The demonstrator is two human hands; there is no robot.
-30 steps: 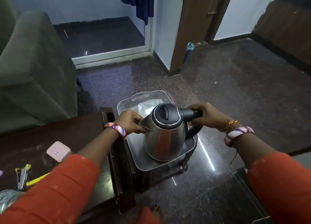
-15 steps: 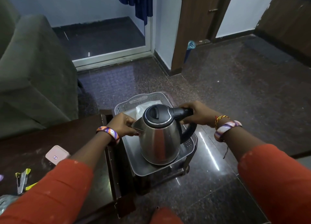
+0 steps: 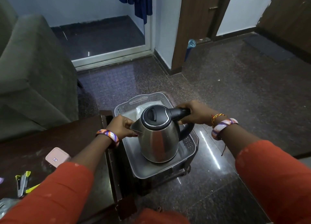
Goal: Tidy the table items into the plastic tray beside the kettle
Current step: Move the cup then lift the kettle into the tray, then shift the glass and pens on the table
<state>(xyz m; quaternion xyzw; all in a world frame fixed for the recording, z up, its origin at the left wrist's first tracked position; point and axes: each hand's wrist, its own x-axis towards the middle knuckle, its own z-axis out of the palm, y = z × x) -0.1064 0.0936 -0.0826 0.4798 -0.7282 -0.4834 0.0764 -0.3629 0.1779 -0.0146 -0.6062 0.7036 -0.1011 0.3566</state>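
Tray: one grey plastic tray, on a low stand beside the table.
Kettle: one, steel, standing in the tray.
Right hand: grips the black handle.
Left hand: pinches the spout.
Table items: one pink box, one stapler.

Count, head view:
- kettle: 1, steel w/ black lid
- plastic tray: 1, grey, perforated walls
- hands: 2, left hand & right hand
- bangles: 2, one per wrist
- pink box: 1, on table
- stapler: 1, yellow/black
- armchair: 1
- white bag in tray: 1
- thread bracelet, right wrist: 1
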